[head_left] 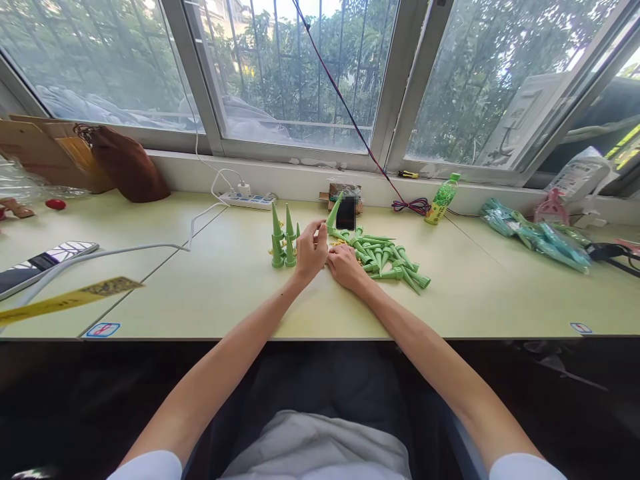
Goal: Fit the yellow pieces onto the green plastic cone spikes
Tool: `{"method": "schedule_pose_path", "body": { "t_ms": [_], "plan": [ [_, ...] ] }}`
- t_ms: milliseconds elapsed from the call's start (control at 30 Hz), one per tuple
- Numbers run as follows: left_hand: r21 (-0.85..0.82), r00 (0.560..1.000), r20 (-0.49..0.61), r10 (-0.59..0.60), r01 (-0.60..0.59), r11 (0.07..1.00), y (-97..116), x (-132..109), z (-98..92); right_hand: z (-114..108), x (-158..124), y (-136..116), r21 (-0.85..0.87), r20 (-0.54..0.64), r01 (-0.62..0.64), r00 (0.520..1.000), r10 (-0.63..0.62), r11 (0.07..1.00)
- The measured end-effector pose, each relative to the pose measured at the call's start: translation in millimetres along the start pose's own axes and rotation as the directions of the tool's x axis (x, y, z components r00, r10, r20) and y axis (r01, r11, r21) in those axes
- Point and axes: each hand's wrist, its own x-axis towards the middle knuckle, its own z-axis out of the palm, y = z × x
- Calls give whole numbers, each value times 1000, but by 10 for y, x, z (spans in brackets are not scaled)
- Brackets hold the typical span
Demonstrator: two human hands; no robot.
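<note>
My left hand (pixel 313 252) is closed around a green plastic plant watering spike (pixel 334 212), its pointed end up and leaning slightly right. Close beside it, low over the table, my right hand (pixel 343 265) has its fingers curled together; what they hold, if anything, is hidden. Several matching watering spikes (pixel 277 245) stand upright in a group to the left of my hands, with bits of yellow showing around them. A loose pile of green watering spikes (pixel 383 257) lies just right of my right hand, pointing various ways.
Behind the hands are a small cardboard box (pixel 341 193) and a dark blurred rectangle (pixel 346 213). A green-labelled bottle (pixel 443 199) and teal plastic packages (pixel 540 237) are to the right. Leftward are a power strip (pixel 250 199), white cable (pixel 193 230) and brown pouch (pixel 129 167).
</note>
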Motion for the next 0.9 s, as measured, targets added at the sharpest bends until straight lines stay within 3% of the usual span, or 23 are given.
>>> {"method": "schedule_pose_path", "body": {
  "t_ms": [900],
  "plan": [
    [28,1000,1,27,-27,999,-24,0,22,-42,-3,-28,-11,-6,-77,997,77,997]
  ]
}}
